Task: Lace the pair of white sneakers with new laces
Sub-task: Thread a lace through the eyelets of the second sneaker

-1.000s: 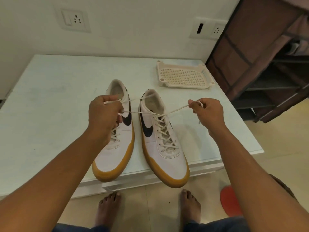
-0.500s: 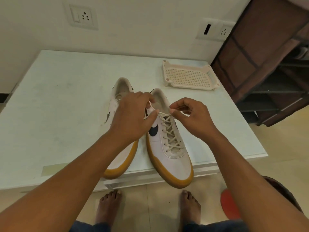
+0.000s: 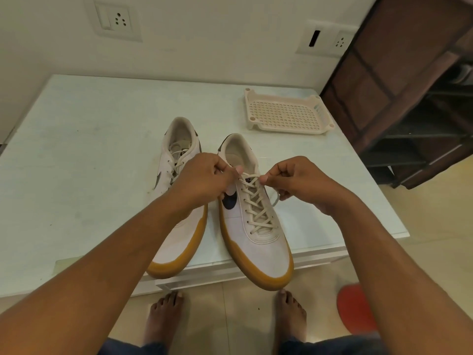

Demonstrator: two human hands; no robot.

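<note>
Left grip and right grip pinch the cream lace atop the white gum-soled sneaker; pull both ends evenly.

The letters "KE" are being shown on the tongue of the right sneaker; the rest cannot be read. A dark swoosh is being displayed on its side, another on the left sneaker.

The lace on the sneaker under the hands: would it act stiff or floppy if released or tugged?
Probably floppy: beside the right hand the lace droops in a slack loop. It likely stays straight only under pull, like the short span pinched between that hand and the left hand. Probably light, being a thin cord.
</note>
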